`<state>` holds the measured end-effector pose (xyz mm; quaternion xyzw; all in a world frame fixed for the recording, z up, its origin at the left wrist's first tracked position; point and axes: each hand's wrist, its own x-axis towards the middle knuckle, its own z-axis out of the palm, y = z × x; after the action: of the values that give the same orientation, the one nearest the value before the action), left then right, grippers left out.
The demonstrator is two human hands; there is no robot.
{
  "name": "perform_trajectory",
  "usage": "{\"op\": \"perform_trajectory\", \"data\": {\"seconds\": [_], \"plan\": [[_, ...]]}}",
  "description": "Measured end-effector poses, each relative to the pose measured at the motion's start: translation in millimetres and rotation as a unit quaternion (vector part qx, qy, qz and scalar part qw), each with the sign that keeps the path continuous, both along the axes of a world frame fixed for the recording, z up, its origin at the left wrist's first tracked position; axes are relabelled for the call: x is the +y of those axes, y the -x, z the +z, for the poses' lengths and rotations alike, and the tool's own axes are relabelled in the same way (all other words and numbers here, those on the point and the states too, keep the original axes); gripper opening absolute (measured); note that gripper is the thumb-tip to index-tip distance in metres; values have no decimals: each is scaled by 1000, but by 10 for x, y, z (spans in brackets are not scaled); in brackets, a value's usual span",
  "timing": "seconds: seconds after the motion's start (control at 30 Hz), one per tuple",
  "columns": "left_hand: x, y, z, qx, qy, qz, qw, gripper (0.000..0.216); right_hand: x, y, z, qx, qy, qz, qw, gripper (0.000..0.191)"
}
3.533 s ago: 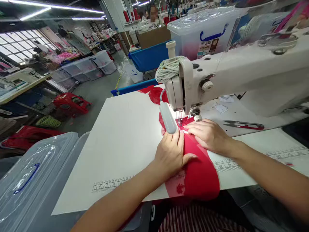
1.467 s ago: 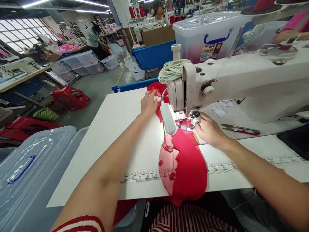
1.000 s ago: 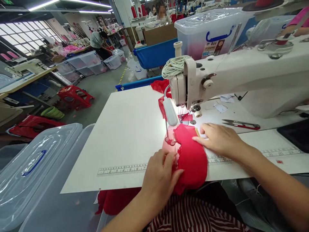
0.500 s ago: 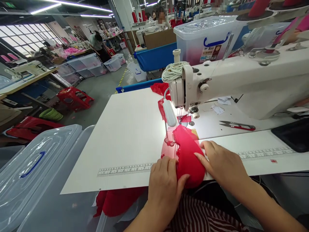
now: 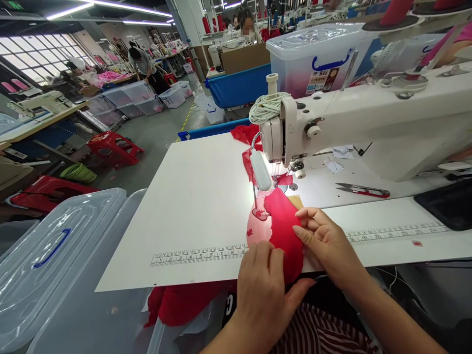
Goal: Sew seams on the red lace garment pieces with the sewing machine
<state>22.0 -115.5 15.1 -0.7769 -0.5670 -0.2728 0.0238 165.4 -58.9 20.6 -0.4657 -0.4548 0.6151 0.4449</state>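
Observation:
A red fabric piece [image 5: 282, 216] with a scalloped lace edge lies on the machine table [image 5: 199, 196]. Sheer pink lace [image 5: 257, 227] shows along its left side, and its far end reaches the presser foot of the white sewing machine [image 5: 275, 140]. My left hand [image 5: 263, 290] curls its fingers over the near left part of the fabric, thumb out along the lower edge. With thumb and fingertips, my right hand [image 5: 328, 241] pinches the fabric's right edge. A bit of yellow material [image 5: 295, 201] peeks out beside it. The left fingertips are partly hidden from view.
Thread snips [image 5: 363, 190] and small white labels [image 5: 342, 152] lie right of the needle. A lamp [image 5: 260, 169] hangs beside the needle. At left stands a lidded clear bin [image 5: 66, 246]; red fabric [image 5: 184, 305] hangs below the table edge. Another person [image 5: 142, 64] stands far off.
The red fabric's right edge has shifted left and its near part looks narrower. My left hand has slid right, its thumb reaching further out. My right fingers have closed on the edge.

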Motion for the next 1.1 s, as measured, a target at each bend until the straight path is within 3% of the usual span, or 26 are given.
{"op": "perform_trajectory", "data": {"seconds": [0.17,0.27,0.33,0.5,0.63,0.83,0.9,1.1], "plan": [[51,-39,-37,41,21,11,999,12,-30,74,-61,-8,-25,8,1000,36],[50,18,-30,-23,40,-13,999,20,30,-17,-121,-96,-65,-46,992,44],[44,62,-5,-124,83,-30,988,25,82,-83,-128,-141,-60,-69,986,51],[53,119,51,-392,244,14,887,31,132,-88,-38,-107,15,40,993,53],[114,174,58,-455,350,-26,818,26,113,4,-16,-171,-29,98,980,43],[551,332,149,-381,278,30,881,43,3,127,-77,-370,-247,33,895,25],[720,339,163,-360,308,11,881,28,-83,169,-94,-408,-311,2,859,24],[941,284,136,-361,324,21,874,28,-278,225,-162,-490,-359,2,794,23]]}}
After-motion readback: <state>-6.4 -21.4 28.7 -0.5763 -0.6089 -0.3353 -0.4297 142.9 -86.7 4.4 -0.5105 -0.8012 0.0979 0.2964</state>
